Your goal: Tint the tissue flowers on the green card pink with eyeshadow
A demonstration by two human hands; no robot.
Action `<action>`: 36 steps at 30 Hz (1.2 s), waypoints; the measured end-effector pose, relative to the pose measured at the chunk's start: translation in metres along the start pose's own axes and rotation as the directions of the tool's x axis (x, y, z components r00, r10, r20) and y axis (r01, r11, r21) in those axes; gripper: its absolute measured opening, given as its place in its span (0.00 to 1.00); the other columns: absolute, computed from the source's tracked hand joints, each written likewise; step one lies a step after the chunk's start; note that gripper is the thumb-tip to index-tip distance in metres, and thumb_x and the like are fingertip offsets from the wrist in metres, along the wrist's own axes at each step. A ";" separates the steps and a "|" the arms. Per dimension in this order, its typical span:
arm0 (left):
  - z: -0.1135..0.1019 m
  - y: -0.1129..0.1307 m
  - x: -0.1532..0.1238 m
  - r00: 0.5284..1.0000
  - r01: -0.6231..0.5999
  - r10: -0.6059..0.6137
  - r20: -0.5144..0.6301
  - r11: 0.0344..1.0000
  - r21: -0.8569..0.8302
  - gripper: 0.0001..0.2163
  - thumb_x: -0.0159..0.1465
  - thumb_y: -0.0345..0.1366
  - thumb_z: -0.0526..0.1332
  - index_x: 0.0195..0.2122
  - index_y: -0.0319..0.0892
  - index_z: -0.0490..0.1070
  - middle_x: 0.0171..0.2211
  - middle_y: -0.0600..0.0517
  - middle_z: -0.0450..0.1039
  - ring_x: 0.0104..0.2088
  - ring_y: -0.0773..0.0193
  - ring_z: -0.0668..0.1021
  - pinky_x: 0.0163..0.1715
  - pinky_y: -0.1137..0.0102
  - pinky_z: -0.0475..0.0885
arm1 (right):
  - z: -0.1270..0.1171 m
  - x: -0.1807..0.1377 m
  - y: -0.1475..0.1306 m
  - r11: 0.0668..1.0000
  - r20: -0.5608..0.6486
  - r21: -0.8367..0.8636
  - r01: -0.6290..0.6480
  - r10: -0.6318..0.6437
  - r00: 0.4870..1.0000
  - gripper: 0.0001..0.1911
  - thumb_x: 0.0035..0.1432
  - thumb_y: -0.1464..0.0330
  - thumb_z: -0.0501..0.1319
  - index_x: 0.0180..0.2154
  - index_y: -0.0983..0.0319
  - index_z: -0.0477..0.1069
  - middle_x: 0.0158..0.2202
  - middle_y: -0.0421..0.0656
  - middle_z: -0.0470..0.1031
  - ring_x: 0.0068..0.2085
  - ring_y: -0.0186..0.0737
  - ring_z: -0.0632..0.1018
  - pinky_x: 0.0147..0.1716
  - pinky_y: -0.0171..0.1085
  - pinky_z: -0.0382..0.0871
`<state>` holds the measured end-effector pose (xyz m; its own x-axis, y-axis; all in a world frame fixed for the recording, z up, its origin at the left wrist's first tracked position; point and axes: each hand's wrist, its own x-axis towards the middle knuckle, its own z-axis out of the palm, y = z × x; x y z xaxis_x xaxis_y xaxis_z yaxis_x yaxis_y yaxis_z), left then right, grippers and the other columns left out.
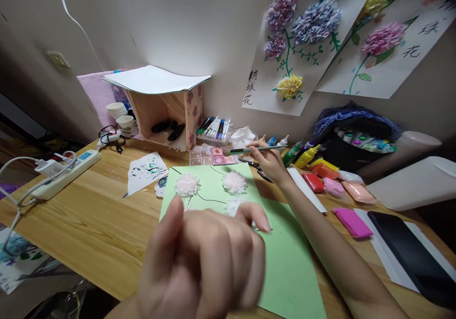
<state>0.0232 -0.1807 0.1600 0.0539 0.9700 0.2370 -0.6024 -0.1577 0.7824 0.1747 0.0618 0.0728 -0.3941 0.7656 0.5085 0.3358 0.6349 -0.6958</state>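
My right hand point(271, 163) grips a slim paintbrush point(258, 149) with a green handle. Its bristle end points left, over a small pink tray point(218, 155) of coloured squares; I cannot tell if it touches. Close to the camera and blurred, my left hand point(204, 259) is loosely curled with the thumb apart and nothing visible in it. Behind it lies a light green sheet point(285, 257) with fluffy pale pink-white flower heads point(234, 183) and thin dark stem lines. My left hand covers the sheet's lower left part.
A paint-marked paper point(147, 171) and a power strip point(67, 174) are at left. Markers point(215, 129) and a box point(194, 112) stand along the wall. Black scissors point(263, 175) lie beside the sheet. Paint bottles point(307, 156), clay packs point(352, 223) and a phone point(413, 257) are at right.
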 end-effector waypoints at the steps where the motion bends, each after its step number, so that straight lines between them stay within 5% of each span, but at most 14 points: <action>1: 0.007 0.002 0.011 1.000 -0.007 0.007 -0.010 0.999 -0.032 0.26 0.69 0.43 0.43 0.16 0.43 0.64 0.17 0.57 0.63 0.22 0.70 0.72 0.48 0.63 0.70 | 0.000 0.000 -0.001 1.000 0.001 0.003 0.000 0.000 1.000 0.14 0.63 0.57 0.52 0.38 0.59 0.69 0.29 0.40 0.74 0.32 0.39 0.75 0.35 0.36 0.66; 5: 0.024 0.002 0.033 0.998 -0.031 0.019 -0.062 0.978 -0.206 0.27 0.68 0.42 0.44 0.10 0.44 0.45 0.10 0.58 0.42 0.13 0.71 0.54 0.49 0.63 0.70 | -0.001 0.001 -0.003 1.000 -0.002 0.012 0.002 -0.002 1.000 0.14 0.63 0.58 0.53 0.39 0.59 0.70 0.31 0.40 0.75 0.32 0.39 0.76 0.35 0.36 0.66; 13: 0.030 -0.002 0.038 0.989 -0.082 0.058 -0.139 0.981 -0.173 0.17 0.54 0.35 0.67 0.22 0.43 0.56 0.21 0.58 0.52 0.22 0.72 0.60 0.39 0.71 0.72 | -0.001 0.001 0.000 1.000 -0.001 0.026 0.004 -0.004 1.000 0.13 0.64 0.58 0.52 0.39 0.58 0.69 0.31 0.40 0.74 0.33 0.38 0.75 0.35 0.36 0.66; 18: 0.033 -0.007 0.043 0.978 -0.103 0.083 -0.190 0.989 -0.102 0.16 0.53 0.22 0.65 0.25 0.43 0.56 0.22 0.60 0.51 0.22 0.74 0.59 0.30 0.80 0.69 | -0.001 0.001 -0.001 0.999 -0.018 0.027 0.021 -0.021 1.000 0.13 0.64 0.59 0.51 0.39 0.58 0.69 0.34 0.40 0.75 0.36 0.39 0.75 0.39 0.37 0.66; 24: 0.028 -0.011 0.061 0.972 -0.127 0.132 -0.196 0.991 0.034 0.17 0.54 0.23 0.64 0.26 0.43 0.53 0.22 0.60 0.51 0.22 0.75 0.57 0.24 0.82 0.61 | -0.007 0.003 -0.003 0.999 -0.024 0.045 -0.015 0.016 1.000 0.13 0.64 0.58 0.51 0.39 0.58 0.70 0.33 0.40 0.74 0.33 0.38 0.75 0.36 0.36 0.66; 28: -0.001 -0.019 0.121 0.958 -0.206 0.250 -0.141 0.940 0.272 0.17 0.51 0.25 0.65 0.28 0.43 0.54 0.22 0.61 0.51 0.22 0.76 0.59 0.26 0.80 0.61 | -0.009 0.005 0.004 0.996 -0.030 0.075 -0.052 0.054 0.998 0.13 0.64 0.59 0.51 0.37 0.58 0.70 0.31 0.40 0.74 0.34 0.39 0.75 0.37 0.36 0.65; 32: -0.054 -0.037 0.212 0.947 -0.249 0.322 -0.007 0.747 0.617 0.14 0.48 0.23 0.62 0.30 0.42 0.57 0.23 0.62 0.50 0.22 0.75 0.57 0.24 0.79 0.58 | -0.002 0.004 0.012 0.984 0.004 0.129 -0.122 0.123 0.992 0.13 0.64 0.60 0.51 0.37 0.58 0.70 0.30 0.39 0.75 0.33 0.39 0.75 0.37 0.36 0.65; 36: -0.100 -0.061 0.283 0.972 -0.207 0.204 0.113 0.531 0.822 0.15 0.46 0.21 0.58 0.33 0.42 0.57 0.24 0.61 0.53 0.23 0.74 0.60 0.24 0.77 0.56 | 0.006 0.000 0.011 0.969 0.049 0.198 -0.151 0.144 0.988 0.13 0.64 0.60 0.52 0.38 0.58 0.71 0.32 0.40 0.75 0.35 0.39 0.75 0.37 0.35 0.65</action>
<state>-0.0041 0.1222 0.1216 0.0195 0.8901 0.4553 0.3234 -0.4366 0.8395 0.1732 0.0685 0.0621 -0.3826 0.8433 0.3774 0.2159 0.4788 -0.8510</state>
